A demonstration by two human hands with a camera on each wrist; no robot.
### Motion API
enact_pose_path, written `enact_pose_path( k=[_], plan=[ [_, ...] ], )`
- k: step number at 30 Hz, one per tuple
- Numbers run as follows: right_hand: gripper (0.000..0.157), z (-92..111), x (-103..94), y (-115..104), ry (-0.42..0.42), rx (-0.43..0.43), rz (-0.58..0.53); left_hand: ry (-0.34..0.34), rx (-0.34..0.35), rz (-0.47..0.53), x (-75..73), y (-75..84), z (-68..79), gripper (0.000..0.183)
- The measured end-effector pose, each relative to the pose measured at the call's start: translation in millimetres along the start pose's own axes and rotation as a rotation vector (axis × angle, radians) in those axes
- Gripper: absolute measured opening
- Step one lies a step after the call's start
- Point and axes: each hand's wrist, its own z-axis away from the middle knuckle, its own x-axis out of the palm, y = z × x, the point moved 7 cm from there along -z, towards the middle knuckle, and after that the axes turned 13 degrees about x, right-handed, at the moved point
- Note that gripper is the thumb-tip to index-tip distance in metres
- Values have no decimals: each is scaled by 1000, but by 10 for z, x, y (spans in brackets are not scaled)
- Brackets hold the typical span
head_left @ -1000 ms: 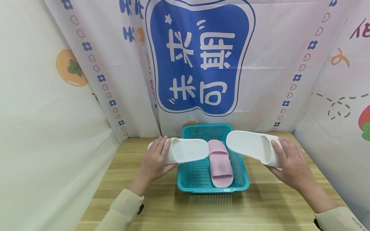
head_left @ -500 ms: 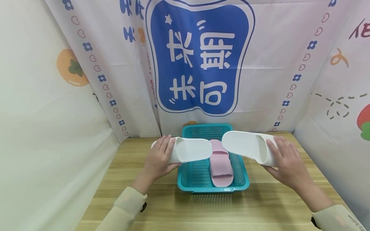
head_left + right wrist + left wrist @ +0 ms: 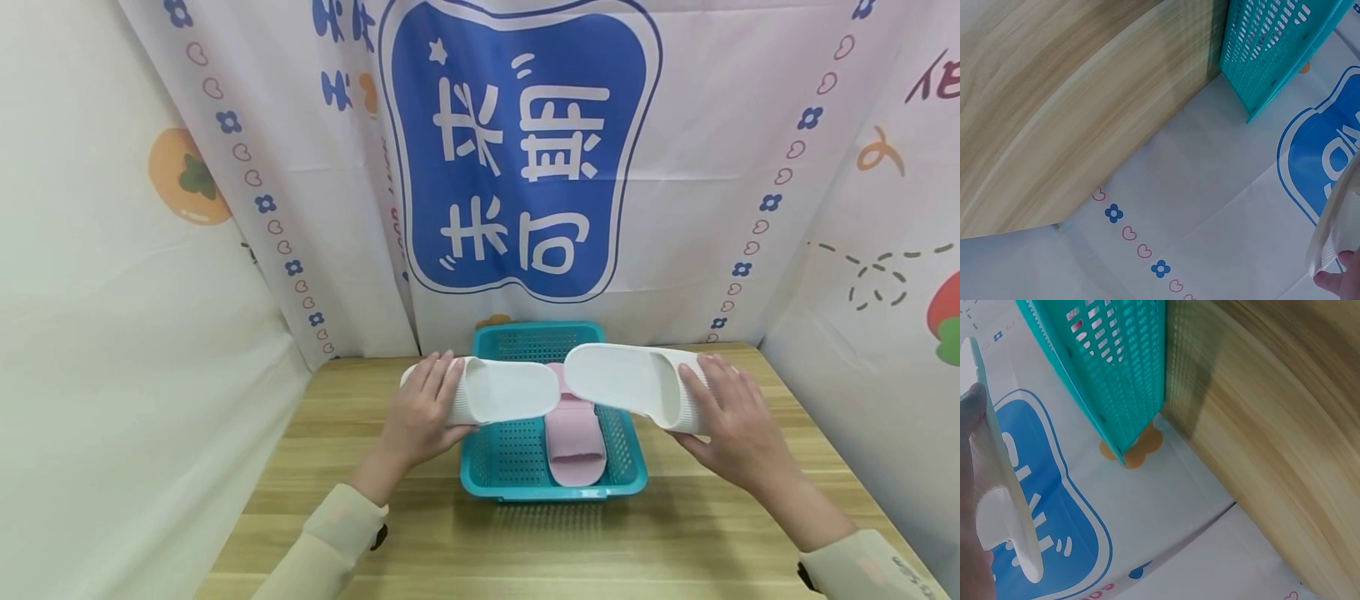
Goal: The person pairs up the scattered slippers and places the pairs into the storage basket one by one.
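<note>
My left hand (image 3: 422, 412) grips a white slipper (image 3: 517, 390) by its ribbed strap, the sole end pointing right. A second white slipper (image 3: 618, 377) is held at its strap by my right hand (image 3: 738, 421), its sole end pointing left. Both slippers are above the teal basket (image 3: 480, 487), their ends close together in the head view. Inside the basket, on its right side, lie pink slippers (image 3: 576, 442), partly covered by the white ones. The left wrist view shows the edge of one white slipper (image 3: 1007, 487) in the hand.
The basket stands on a wooden table (image 3: 360, 533) near its back edge. Behind it hangs a white cloth with a blue printed panel (image 3: 517, 150). More printed cloth (image 3: 855, 275) borders the right side, and plain white cloth (image 3: 135, 358) the left.
Both hands have moved toward each other with the white slippers, the left one rightward and the right one leftward. The basket and pink slippers have stayed in place.
</note>
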Motion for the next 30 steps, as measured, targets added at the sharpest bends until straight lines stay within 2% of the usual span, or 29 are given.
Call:
enact_pose_path(
  k=[5, 16, 30],
  plan=[
    [78, 5, 25, -25, -39, 6, 10, -2, -6, 14, 2, 26, -30, 105],
    [76, -16, 35, -101, -23, -10, 3, 42, 14, 19, -24, 78, -95, 108],
    [75, -39, 67, -188, -16, -31, 0, 38, 36, 19, -4, 126, -158, 106]
  ],
)
